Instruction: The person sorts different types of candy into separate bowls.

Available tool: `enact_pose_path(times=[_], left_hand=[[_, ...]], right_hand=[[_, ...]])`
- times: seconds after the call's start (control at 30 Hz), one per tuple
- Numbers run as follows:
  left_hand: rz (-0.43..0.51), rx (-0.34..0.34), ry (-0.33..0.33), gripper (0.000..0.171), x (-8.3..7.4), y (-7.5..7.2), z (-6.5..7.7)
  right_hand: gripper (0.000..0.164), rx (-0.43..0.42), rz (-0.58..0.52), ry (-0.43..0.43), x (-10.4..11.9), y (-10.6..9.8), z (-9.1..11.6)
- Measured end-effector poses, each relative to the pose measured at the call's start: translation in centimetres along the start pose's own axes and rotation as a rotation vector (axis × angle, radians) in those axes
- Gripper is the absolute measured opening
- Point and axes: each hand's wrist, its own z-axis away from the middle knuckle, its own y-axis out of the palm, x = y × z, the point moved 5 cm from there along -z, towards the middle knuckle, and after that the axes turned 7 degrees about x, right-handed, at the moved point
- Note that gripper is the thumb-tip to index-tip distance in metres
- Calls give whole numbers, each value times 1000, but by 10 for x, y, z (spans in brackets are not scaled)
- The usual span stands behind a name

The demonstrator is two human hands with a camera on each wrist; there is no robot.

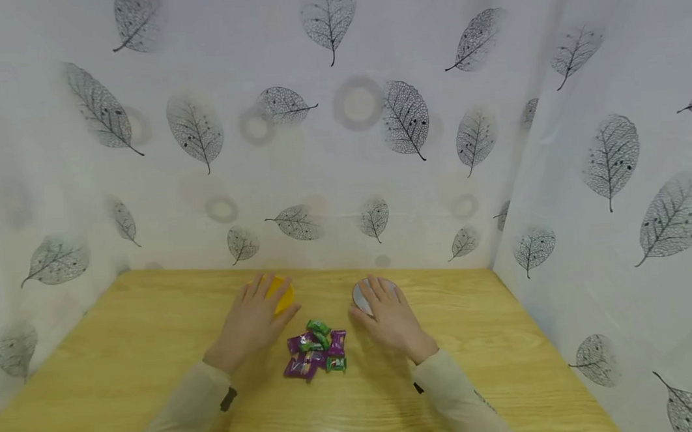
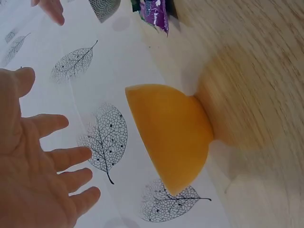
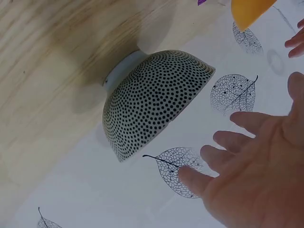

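Note:
An orange bowl stands upright on the wooden table, with my left hand spread above its rim. In the left wrist view that hand shows straight, parted fingers and a bare palm. My right hand hovers likewise over a white bowl with black dots, also upright; in the right wrist view its fingers are stretched out beyond the rim. Between the hands, nearer to me, lies a small pile of wrapped candies, purple ones and green ones. Neither hand holds anything.
The wood-grain table ends at the back against a white curtain printed with leaves. More of the same curtain hangs along the right side and the left. Both bowls stand close to the back edge.

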Motion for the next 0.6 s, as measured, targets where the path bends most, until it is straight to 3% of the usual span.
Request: enact_pose_path(times=[0.17,0.37,0.47,0.6], left_hand=[[79,-72,29,64,2,-4,-5],[250,-85,-2,64,8,-3,-9],[337,-112,-20,59,11,-1,-10],[385,-162,-7,47,12,0,-13]], right_hand=[[63,-103,-152,-58,-2,-7,-5],[49,-211,-365,-83,-6,-13,-8],[43,-234,-499,-68,-9,-15,-9],[38,-258,-631,-8,-16,-16,-8]])
